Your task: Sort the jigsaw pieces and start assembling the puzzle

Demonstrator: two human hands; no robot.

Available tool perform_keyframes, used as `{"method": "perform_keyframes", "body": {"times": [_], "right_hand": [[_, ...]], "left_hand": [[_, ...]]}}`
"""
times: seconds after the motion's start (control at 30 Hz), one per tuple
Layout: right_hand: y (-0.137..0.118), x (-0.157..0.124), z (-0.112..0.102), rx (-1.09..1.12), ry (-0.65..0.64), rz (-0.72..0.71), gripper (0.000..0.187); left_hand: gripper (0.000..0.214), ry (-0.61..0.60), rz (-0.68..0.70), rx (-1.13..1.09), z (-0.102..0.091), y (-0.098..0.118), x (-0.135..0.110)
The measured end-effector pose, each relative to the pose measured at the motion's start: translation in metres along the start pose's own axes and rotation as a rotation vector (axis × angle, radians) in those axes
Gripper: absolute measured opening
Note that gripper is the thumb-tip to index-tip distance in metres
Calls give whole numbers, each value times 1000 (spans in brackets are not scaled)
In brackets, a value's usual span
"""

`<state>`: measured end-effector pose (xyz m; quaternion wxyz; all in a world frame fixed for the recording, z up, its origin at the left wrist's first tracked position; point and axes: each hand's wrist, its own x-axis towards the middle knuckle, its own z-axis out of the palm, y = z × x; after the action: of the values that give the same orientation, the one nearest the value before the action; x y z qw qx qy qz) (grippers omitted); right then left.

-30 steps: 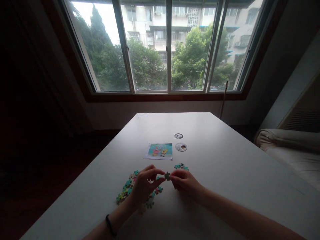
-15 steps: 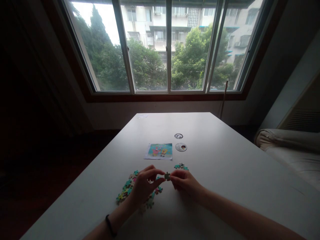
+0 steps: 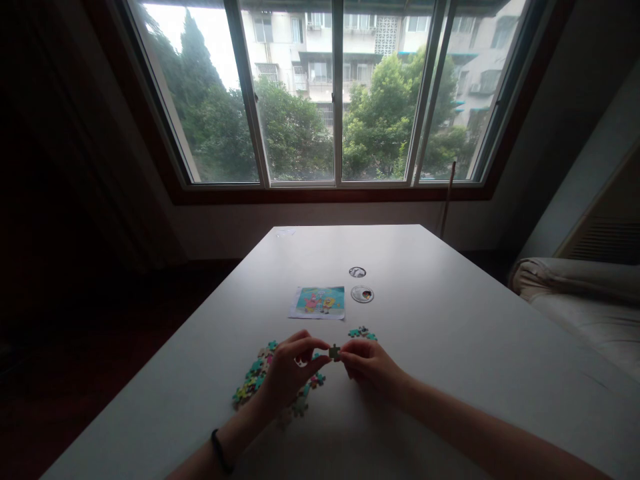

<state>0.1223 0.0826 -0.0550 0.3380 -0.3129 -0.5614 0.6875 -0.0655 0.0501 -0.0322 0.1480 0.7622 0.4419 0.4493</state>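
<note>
Head view puts both hands right in front of me, pinching the same jigsaw piece [image 3: 335, 352] between them. My left hand [image 3: 287, 360] has its thumb and index fingertips on the left edge, with a rounded gap behind them, and my right hand [image 3: 373, 360] grips the right edge, fingers bunched up pretty tight. The piece is small, looks dull greenish in this light, and sits in the space between the two hands; can't really tell how high it is over the white worktop [image 3: 450, 333].

Under and around my left hand there's a messy heap [image 3: 253, 380] of loose pieces, mostly teal with some yellow and pink. A smaller cluster [image 3: 363, 333] lies just past my right hand, partly hidden by it.

Farther out I've got a cartoon picture [image 3: 323, 303] lying flat, with two round things near its right side: a bigger disc [image 3: 363, 294] and a smaller disc [image 3: 357, 272] beyond that. Dark band [image 3: 221, 451] on my left wrist. Big window [image 3: 300, 133] behind it all, so everything up close is kinda dim.
</note>
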Motion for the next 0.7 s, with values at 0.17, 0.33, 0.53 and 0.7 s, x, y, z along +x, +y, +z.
{"method": "perform_keyframes", "body": {"times": [0.17,0.33,0.53,0.7], "right_hand": [[3,1,-1,10,-7,-12,37],[5,1,-3,14,-14,-27,36],[3,2,-1,13,-16,-22,36],[-1,0,1,24,-2,1,37]], "left_hand": [[10,-1,4,-10,1,-3,-1],[9,-17,-11,-15,1,-4,-3],[9,-10,-17,-22,1,-4,-3],[8,-13,-13,-23,1,-3,-2]]}}
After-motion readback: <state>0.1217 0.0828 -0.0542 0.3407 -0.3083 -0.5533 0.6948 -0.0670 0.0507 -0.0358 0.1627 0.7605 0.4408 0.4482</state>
